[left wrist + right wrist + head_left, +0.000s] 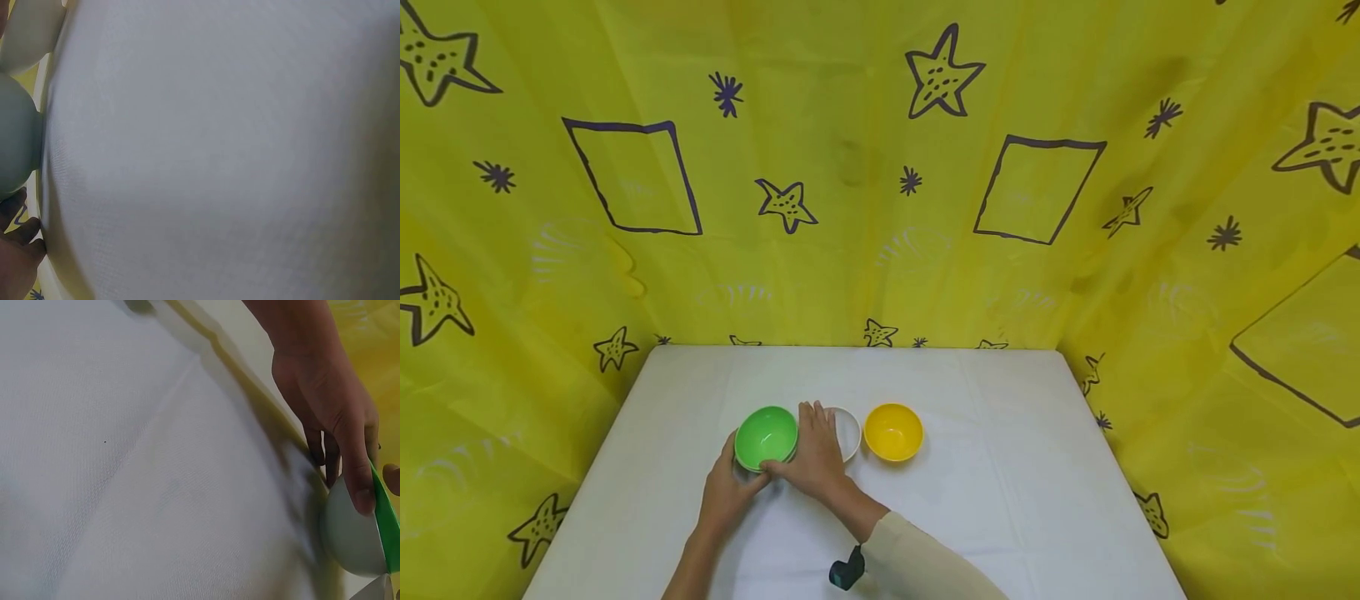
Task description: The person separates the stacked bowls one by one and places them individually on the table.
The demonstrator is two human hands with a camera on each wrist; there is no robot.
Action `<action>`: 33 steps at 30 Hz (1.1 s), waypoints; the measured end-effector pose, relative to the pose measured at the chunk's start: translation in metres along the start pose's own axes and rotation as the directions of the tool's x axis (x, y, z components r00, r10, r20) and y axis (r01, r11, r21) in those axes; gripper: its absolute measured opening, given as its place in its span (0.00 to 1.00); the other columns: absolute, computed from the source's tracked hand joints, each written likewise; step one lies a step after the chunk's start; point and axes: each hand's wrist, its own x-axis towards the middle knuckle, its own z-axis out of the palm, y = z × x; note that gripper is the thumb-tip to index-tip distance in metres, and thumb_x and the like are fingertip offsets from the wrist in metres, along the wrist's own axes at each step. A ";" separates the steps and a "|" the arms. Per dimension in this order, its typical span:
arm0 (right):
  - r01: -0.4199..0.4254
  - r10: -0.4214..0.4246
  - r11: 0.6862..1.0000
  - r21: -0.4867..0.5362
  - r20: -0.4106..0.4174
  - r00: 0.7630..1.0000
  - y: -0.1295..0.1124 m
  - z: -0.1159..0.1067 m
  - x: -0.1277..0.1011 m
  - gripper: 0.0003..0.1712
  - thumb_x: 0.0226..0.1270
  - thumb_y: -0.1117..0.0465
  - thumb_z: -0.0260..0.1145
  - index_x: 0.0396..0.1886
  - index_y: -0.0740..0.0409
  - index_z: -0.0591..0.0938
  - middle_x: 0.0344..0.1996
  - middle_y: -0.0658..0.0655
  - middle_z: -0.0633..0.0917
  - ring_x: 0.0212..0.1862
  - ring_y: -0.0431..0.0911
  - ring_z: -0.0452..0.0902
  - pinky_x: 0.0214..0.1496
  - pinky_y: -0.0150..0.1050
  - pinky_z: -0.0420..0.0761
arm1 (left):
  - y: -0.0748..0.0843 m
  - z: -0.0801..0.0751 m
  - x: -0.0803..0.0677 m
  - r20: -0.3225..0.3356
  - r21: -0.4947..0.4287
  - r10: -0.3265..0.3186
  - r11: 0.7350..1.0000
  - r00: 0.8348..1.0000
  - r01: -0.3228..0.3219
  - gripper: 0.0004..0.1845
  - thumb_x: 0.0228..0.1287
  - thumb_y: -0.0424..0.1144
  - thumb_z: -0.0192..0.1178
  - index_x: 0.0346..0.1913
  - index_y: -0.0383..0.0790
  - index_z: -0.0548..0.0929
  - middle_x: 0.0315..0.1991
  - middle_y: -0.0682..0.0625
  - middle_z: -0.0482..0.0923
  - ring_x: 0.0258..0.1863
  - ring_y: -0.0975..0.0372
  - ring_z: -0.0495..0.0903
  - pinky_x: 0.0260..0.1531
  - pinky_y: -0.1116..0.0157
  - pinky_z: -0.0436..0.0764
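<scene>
Left hand [724,492] and right hand [815,460] both gripping green bowl [766,437] with curled fingers, white bowl [848,432] touching behind, yellow bowl [892,431] just beside, all sitting mid-desk [1015,500], edges well apart.

2 hands meet, forearms angled inward.
The left hand [724,490] curls its fingers; the right hand [815,457] lies flatter, fingers extended forward.

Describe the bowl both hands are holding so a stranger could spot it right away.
On the white table stands a row of three bowls. The held one, the green bowl, is leftmost, gripped by the left hand and right hand; its neighbours are white and yellow.
</scene>
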 end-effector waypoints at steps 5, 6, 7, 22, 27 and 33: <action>0.032 -0.032 0.999 -0.011 0.001 0.999 -0.002 0.001 0.000 0.67 0.51 0.32 0.81 0.77 0.70 0.65 0.73 0.66 0.73 0.79 0.59 0.61 0.82 0.55 0.55 | 0.002 -0.001 0.000 0.007 -0.012 0.013 1.000 1.000 -0.012 0.49 0.58 0.40 0.78 0.78 0.29 0.63 0.73 0.29 0.68 0.74 0.34 0.65 0.71 0.34 0.64; 0.035 -0.035 0.999 -0.019 0.004 0.999 -0.002 0.002 0.000 0.66 0.51 0.32 0.81 0.77 0.70 0.65 0.73 0.65 0.73 0.79 0.58 0.61 0.82 0.55 0.55 | 0.002 -0.001 0.000 0.006 -0.013 0.015 1.000 1.000 -0.015 0.50 0.58 0.39 0.78 0.78 0.29 0.63 0.73 0.28 0.68 0.74 0.34 0.64 0.71 0.34 0.64; 0.038 -0.038 0.999 -0.024 0.005 0.999 -0.002 0.002 0.001 0.66 0.51 0.32 0.81 0.76 0.70 0.65 0.72 0.65 0.74 0.79 0.58 0.61 0.82 0.55 0.55 | 0.003 -0.001 0.000 0.005 -0.013 0.019 1.000 1.000 -0.018 0.50 0.57 0.39 0.78 0.78 0.29 0.62 0.73 0.28 0.68 0.74 0.34 0.64 0.71 0.34 0.64; 0.056 -0.053 0.995 -0.085 0.037 0.998 -0.007 0.000 0.005 0.66 0.50 0.32 0.82 0.77 0.66 0.65 0.72 0.61 0.76 0.79 0.56 0.62 0.82 0.53 0.55 | 0.001 -0.001 0.000 0.001 -0.004 0.025 1.000 1.000 -0.025 0.50 0.57 0.39 0.78 0.78 0.27 0.62 0.72 0.26 0.68 0.73 0.33 0.65 0.71 0.34 0.63; 0.088 -0.085 0.988 -0.127 0.028 0.996 -0.006 0.001 0.007 0.64 0.50 0.30 0.81 0.75 0.65 0.68 0.69 0.60 0.78 0.77 0.55 0.65 0.82 0.54 0.57 | 0.000 -0.001 0.001 0.009 -0.008 0.017 1.000 1.000 -0.017 0.50 0.57 0.39 0.78 0.78 0.28 0.62 0.73 0.27 0.67 0.74 0.34 0.64 0.72 0.35 0.63; 0.123 -0.124 0.981 -0.150 0.000 0.992 -0.004 0.002 0.008 0.61 0.47 0.29 0.82 0.70 0.64 0.71 0.63 0.59 0.82 0.75 0.55 0.69 0.80 0.55 0.60 | -0.001 -0.001 0.000 -0.002 -0.004 0.038 0.999 0.999 -0.038 0.50 0.57 0.39 0.79 0.77 0.28 0.63 0.72 0.27 0.69 0.73 0.33 0.66 0.70 0.34 0.64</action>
